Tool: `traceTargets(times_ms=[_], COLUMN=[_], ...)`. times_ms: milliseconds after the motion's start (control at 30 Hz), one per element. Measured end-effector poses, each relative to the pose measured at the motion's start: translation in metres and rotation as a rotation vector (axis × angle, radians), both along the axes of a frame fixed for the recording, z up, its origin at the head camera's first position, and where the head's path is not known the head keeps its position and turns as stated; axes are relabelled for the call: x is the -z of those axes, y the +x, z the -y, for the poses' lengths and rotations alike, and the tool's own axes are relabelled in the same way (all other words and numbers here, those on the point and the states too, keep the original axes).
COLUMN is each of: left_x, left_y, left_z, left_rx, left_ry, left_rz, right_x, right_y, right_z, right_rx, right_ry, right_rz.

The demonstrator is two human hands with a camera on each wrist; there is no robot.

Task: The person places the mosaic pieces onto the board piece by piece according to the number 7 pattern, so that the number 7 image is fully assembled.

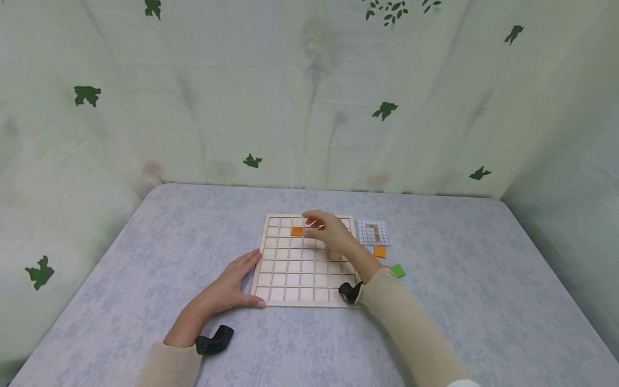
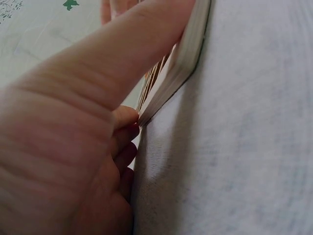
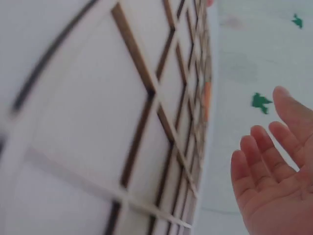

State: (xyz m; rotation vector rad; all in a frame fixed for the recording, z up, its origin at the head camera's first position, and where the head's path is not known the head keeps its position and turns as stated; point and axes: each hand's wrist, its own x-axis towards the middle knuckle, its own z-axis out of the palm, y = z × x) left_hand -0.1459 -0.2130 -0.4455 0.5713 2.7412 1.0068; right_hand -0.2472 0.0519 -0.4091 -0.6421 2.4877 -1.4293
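A pale wooden grid board [image 1: 292, 279] lies flat on the table, and one orange square tile [image 1: 297, 231] sits in a cell of its second row from the far edge. My left hand [image 1: 232, 285] touches the board's near left part: the fingertips meet the left edge, the thumb lies at the near corner. In the left wrist view the thumb [image 2: 112, 54] crosses over the board's side. Above the board, just right of the orange tile, is my right hand [image 1: 332, 232]. The right wrist view shows that palm [image 3: 274, 191] empty, its fingers loosely extended.
Right of the board lies a small printed card [image 1: 373, 233] with a coloured grid pattern. Below it are a loose orange tile [image 1: 380, 252] and a green tile [image 1: 397, 271], partly beside my right forearm. A patterned cloth [image 1: 271, 97] hangs behind the table.
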Motion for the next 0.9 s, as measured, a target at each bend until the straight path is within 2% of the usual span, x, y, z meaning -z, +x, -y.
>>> traceTargets(times_ms=[167,267,433,533,667,900], left_x=[0.0,0.001,0.001,0.001,0.001,0.002], left_y=[0.0,0.0,0.0,0.0,0.0,0.0], left_z=[0.001,0.001,0.001,0.001,0.001,0.001], left_rx=[0.002,0.004,0.01,0.011,0.016,0.026], left_ry=[0.001,-0.001,-0.008,-0.003,0.005,0.009], left_rz=[0.0,-0.001,-0.003,-0.006,-0.013,-0.029], right_x=[-0.013,-0.021,-0.041,-0.045,-0.033,0.011], right_y=[0.015,0.027,0.053,0.066,0.073,0.072], right_z=[-0.026,-0.045,-0.075,-0.093,-0.12,-0.165], right_rx=[-0.054,-0.055,-0.023,0.003,0.033,0.088], right_ry=[-0.081,-0.116,-0.129,-0.116,-0.087,0.024], right_rz=[-0.112,-0.155,-0.165,-0.167,-0.165,-0.132])
